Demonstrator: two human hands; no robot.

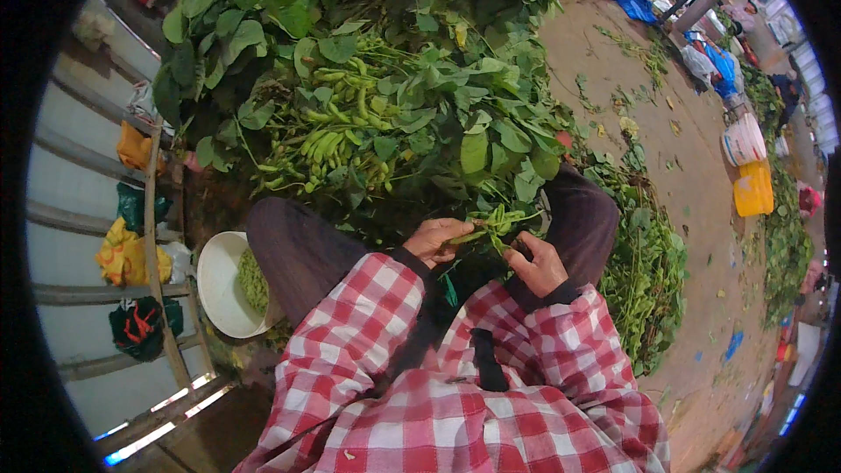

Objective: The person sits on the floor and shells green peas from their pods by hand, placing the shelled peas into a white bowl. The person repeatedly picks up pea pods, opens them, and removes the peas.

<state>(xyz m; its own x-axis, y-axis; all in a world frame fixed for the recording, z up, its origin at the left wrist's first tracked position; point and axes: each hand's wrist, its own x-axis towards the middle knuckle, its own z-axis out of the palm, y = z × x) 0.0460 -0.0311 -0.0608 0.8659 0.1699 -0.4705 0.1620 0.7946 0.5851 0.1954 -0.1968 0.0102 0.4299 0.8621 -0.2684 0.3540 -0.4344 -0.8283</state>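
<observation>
My left hand grips a soybean sprig with green pods between thumb and fingers, above the gap between my knees. Close by on its right, my right hand has curled fingers, with thumb and fingertip pinched at the lower end of a pod on that sprig. Beyond both hands lies a large heap of cut soybean plants, its broad leaves hiding much of what is beneath. A cluster of plump pods shows on the near side of the heap.
A white bucket partly filled with small green produce stands by my left knee. More leafy stalks lie right of my right knee. Bags hang along the left wall frame. Across the floor are a white pail and a yellow container.
</observation>
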